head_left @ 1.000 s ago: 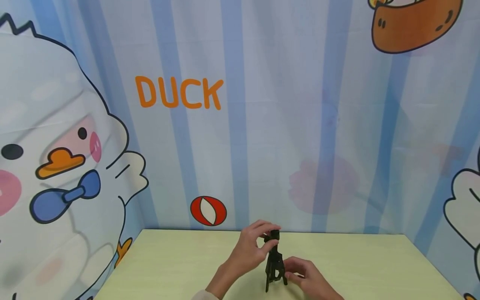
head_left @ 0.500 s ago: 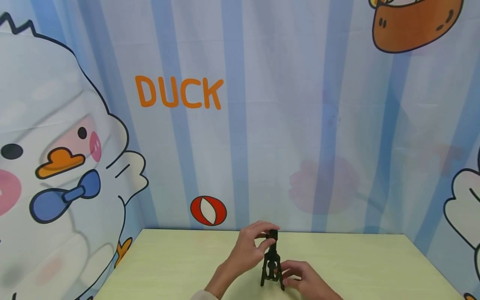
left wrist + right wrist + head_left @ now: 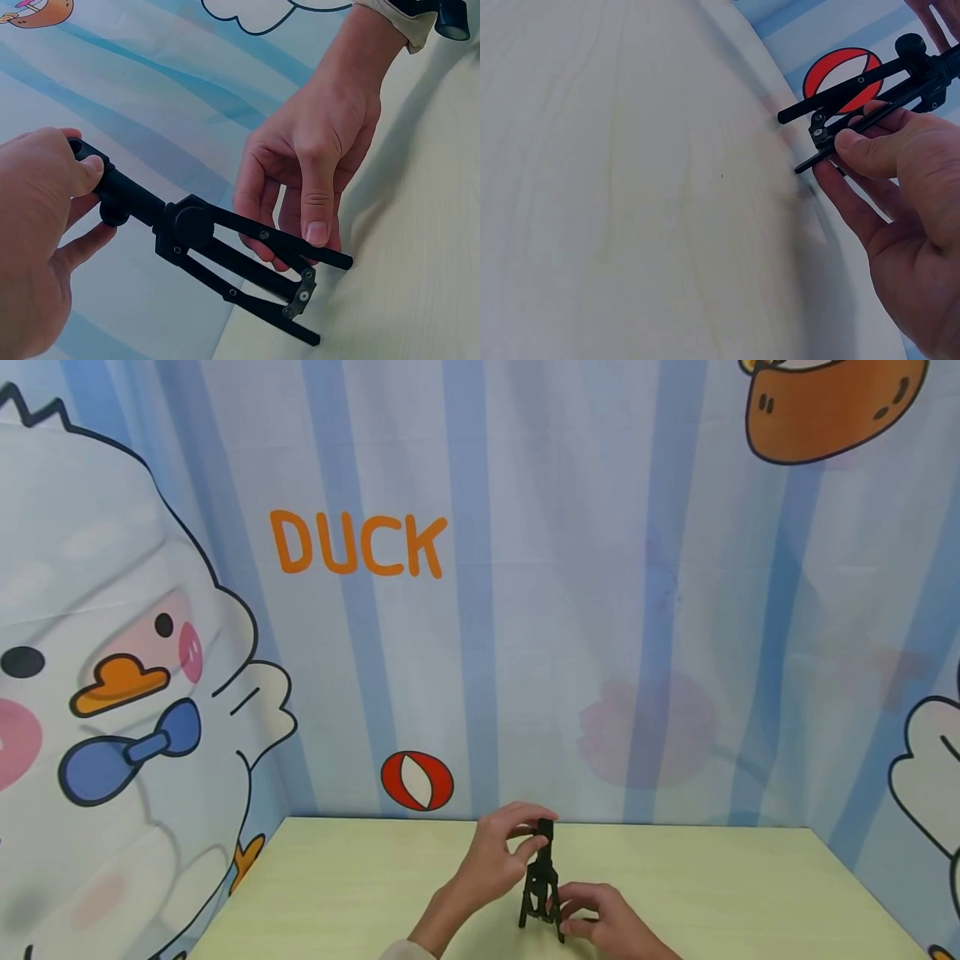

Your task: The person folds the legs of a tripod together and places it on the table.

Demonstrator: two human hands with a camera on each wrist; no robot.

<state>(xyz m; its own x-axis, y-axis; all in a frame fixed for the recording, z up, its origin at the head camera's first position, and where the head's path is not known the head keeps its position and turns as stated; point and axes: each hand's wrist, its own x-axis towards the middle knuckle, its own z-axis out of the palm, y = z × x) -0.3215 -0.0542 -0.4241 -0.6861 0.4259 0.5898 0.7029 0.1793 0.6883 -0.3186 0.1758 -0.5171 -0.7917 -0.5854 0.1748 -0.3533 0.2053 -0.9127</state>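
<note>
A small black mini tripod [image 3: 542, 878] stands near the front middle of the table in the head view, its legs partly spread and pointing down. My left hand [image 3: 491, 853] pinches its top section between thumb and fingers. Lower down, my right hand [image 3: 611, 920] has thumb and fingers around one leg. In the left wrist view the tripod [image 3: 196, 225] shows a round knob, a centre column and hinged braces between the legs. The right wrist view shows my right hand [image 3: 919, 202] pinching that leg near its foot, with the leg tips over the tabletop.
The pale yellow table [image 3: 360, 868] reaches back to a light blue striped curtain [image 3: 555, 610] printed with cartoon ducks, a red ball and the word DUCK. The curtain also closes in the left and right sides.
The tripod has turned about its upright axis, and its legs have shifted slightly left. My right hand has moved a little left and down along with them. My left hand keeps its hold on top.
</note>
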